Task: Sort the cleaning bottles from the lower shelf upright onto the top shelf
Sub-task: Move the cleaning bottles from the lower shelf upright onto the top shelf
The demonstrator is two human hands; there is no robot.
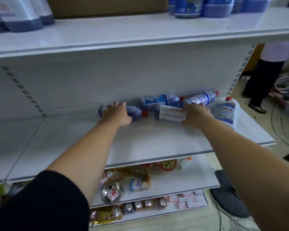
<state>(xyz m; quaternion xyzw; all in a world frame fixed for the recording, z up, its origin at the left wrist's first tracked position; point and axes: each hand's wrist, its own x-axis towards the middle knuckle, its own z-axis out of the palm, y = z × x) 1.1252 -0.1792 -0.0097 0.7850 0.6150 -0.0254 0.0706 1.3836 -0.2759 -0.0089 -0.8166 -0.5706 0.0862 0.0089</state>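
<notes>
Fingers, left: your left hand [116, 114] lay over the left bottle [135, 112], its fingers [115, 105] curled across the far side and the thumb on the near side, gripping it.
Fingers, right: your right hand [196, 115] gripped the front bottle [171, 114] at its right end, fingers over the top, thumb underneath.
Count on the lower shelf: five containers, namely four blue bottles and one larger jug [226, 112].
Where they were: all five sat bunched at the back right of the lower shelf [140, 139]; the four bottles lay on their sides, the jug tilted.
Left bottle: red cap pointing right, toward the front bottle.
Middle bottle [157, 101]: against the back panel [107, 77], red cap to the right, blue-and-white label.
Right bottle [200, 97]: along the back panel, red cap at the far right, white label with blue print.
Front bottle: dark blue liquid, white label with red and blue print facing you; cap not visible.
Jug: translucent white, red cap, blue label, just beside your right hand.
Top shelf [140, 30]: upright bottles [188, 7] at the right, pale pouches [20, 15] at the left, one cardboard box [107, 5] between; the frame cut them off, so you could not count them.
Below: two further shelves held packets and small bottles.
Aside: one person [265, 75] stood right of the shelving.
</notes>
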